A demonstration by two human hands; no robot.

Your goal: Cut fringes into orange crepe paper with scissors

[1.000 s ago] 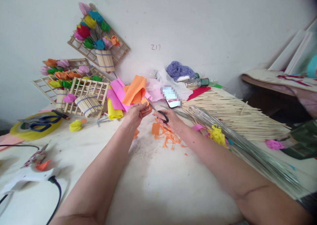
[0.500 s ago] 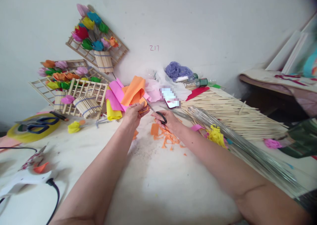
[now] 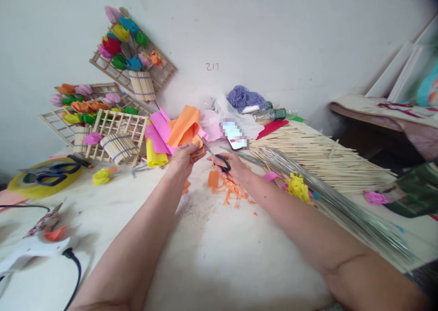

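Observation:
My left hand (image 3: 184, 156) pinches a small folded piece of orange paper (image 3: 198, 152) over the white table (image 3: 219, 256). My right hand (image 3: 230, 166) grips black-handled scissors (image 3: 215, 154), whose blades point up-left into that orange piece. Orange paper scraps (image 3: 230, 190) lie on the table just under my right hand. Behind my hands stands a loose pile of orange, pink and yellow paper sheets (image 3: 171, 130).
Wooden lattice frames with paper flowers (image 3: 112, 119) sit at the left. A bundle of wooden sticks (image 3: 318, 158) and metal wires (image 3: 342, 206) lies at the right. A phone (image 3: 236, 135) is behind. Blue scissors on a yellow roll (image 3: 44, 178) and a glue gun (image 3: 37, 245) lie near left.
The view has shifted slightly; my hands stay together, with the scissors still working at the orange paper. Nothing else has moved.

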